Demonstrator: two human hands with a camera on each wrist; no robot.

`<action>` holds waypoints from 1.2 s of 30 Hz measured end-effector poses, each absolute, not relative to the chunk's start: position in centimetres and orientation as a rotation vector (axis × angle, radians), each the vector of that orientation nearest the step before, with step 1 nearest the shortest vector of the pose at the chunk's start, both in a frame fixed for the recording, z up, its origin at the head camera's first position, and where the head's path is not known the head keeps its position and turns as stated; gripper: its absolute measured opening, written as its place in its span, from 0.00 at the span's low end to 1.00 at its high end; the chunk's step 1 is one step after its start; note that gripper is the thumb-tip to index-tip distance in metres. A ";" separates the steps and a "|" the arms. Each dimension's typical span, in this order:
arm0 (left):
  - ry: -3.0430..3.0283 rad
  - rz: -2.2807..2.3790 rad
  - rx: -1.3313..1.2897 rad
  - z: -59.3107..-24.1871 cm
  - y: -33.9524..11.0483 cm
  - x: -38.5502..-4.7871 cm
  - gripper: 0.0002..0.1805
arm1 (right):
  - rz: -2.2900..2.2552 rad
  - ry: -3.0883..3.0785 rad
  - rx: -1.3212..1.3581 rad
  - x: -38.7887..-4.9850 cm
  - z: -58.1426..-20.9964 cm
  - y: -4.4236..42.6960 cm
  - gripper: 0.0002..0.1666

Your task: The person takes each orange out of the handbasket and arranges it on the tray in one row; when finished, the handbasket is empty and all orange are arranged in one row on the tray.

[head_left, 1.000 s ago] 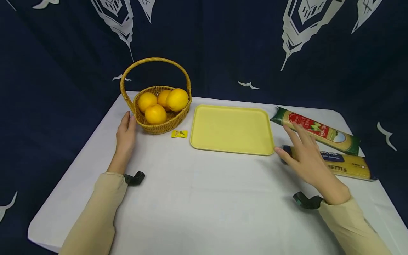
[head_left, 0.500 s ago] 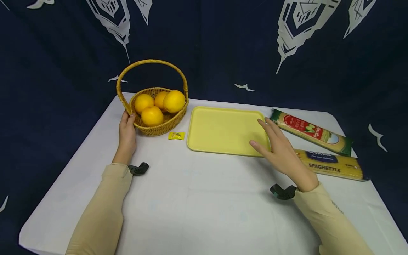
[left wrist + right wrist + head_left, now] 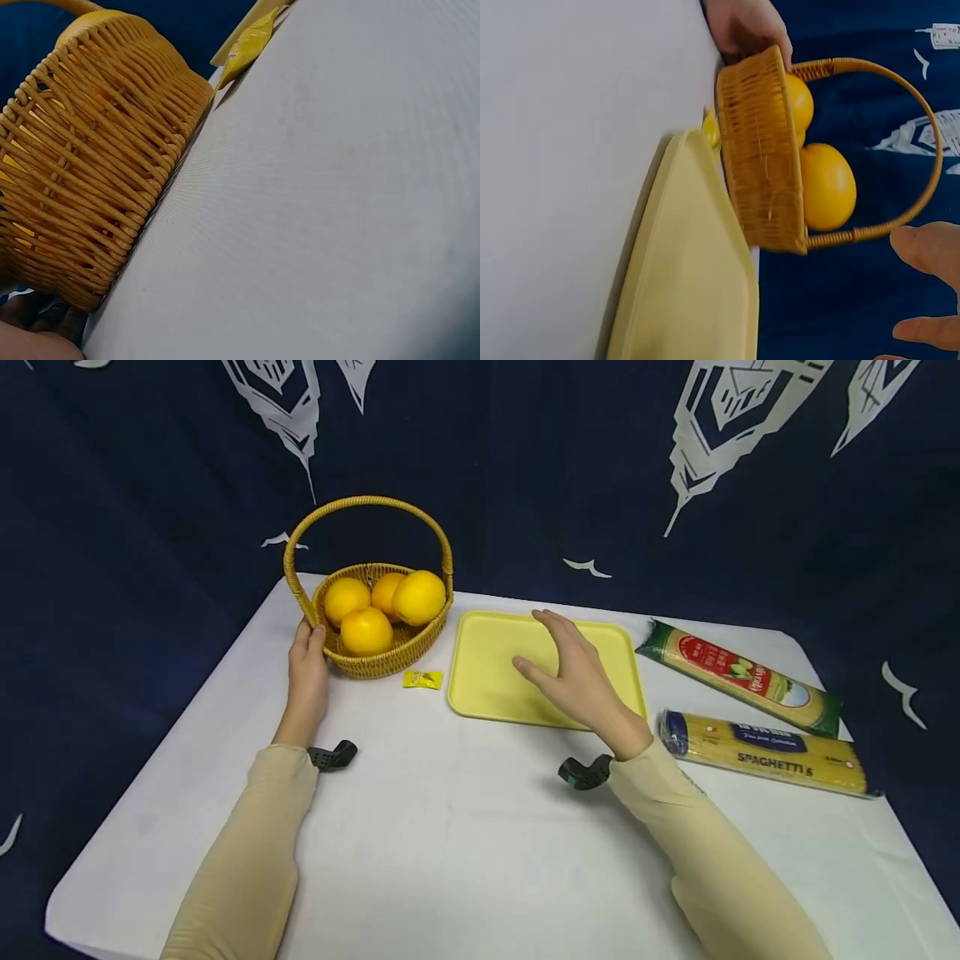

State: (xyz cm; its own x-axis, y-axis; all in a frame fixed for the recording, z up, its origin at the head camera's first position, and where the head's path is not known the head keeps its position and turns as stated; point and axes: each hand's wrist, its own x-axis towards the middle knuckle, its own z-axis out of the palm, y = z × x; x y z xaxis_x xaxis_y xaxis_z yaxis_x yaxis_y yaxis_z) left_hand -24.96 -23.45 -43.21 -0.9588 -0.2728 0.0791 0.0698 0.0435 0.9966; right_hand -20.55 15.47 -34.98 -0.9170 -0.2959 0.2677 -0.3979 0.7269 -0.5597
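At the back left of the table stands a wicker basket (image 3: 382, 662) with a tall arched handle, holding several oranges (image 3: 366, 631). My left hand (image 3: 306, 685) grips its left side, the thumb at the rim and the fingers against the outer wall. In the left wrist view the woven wall (image 3: 105, 157) hides most of those fingers. My right hand (image 3: 581, 681) hovers over the yellow tray (image 3: 487, 693), fingers spread and holding nothing. Its fingertips (image 3: 915, 244) appear near the basket handle in the right wrist view, apart from it as the head view shows.
A small yellow wrapped candy (image 3: 423, 680) lies between basket and tray. Two spaghetti packs lie to the right: a green-ended one with a red label (image 3: 738, 677) behind, a blue-ended one (image 3: 765, 753) in front. A dark patterned curtain (image 3: 495, 485) hangs behind the white table (image 3: 450, 843).
My right hand has moved left, from over the spaghetti packs to above the tray. My left hand has gone from beside the basket to gripping its rim. The basket stays in place.
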 end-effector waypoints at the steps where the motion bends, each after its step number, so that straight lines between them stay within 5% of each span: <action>1: -2.086 -1.997 0.210 -43.2 -23.5 -24.9 0.32 | 0.974 -2.765 0.563 -20.9 -34.9 14.7 0.45; 20: -2.181 -1.827 0.224 -43.6 -23.4 -24.6 0.31 | 1.148 -2.624 0.721 -26.6 -35.2 2.6 0.44; 36: -2.187 -1.810 0.214 -43.4 -23.4 -24.4 0.30 | 0.544 -2.813 0.481 -29.5 -35.3 -2.3 0.54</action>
